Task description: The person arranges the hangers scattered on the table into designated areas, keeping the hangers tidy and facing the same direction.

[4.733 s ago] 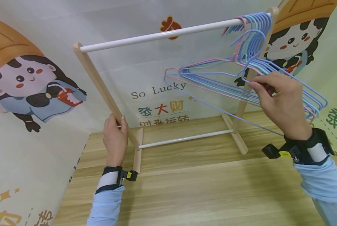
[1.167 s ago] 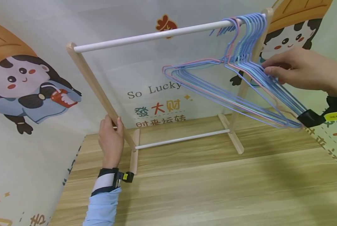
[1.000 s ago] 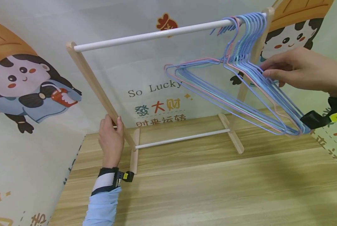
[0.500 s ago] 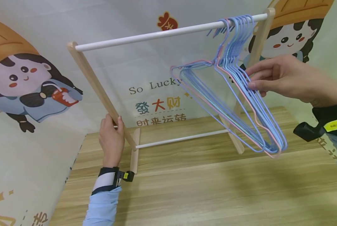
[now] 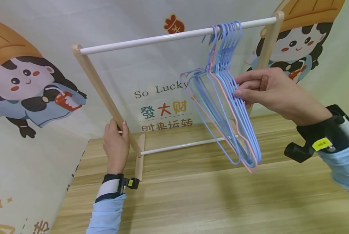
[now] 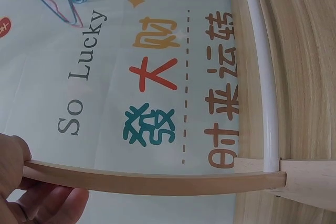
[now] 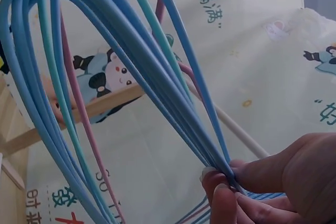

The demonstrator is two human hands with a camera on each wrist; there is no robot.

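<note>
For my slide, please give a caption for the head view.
Right hand pinches hangers on rail; left hand holds post.

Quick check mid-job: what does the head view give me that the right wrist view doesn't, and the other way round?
Only the head view shows the whole wooden rack, its white top rail with the hanger hooks over it, the left hand gripping the rack's slanted left post, and the wooden tabletop.

Only the right wrist view shows, close up, the fingertips pinching the wires together where they converge.

Both show the right hand holding the bundle of blue, pink and teal hangers, and the cartoon backdrop behind.
</note>
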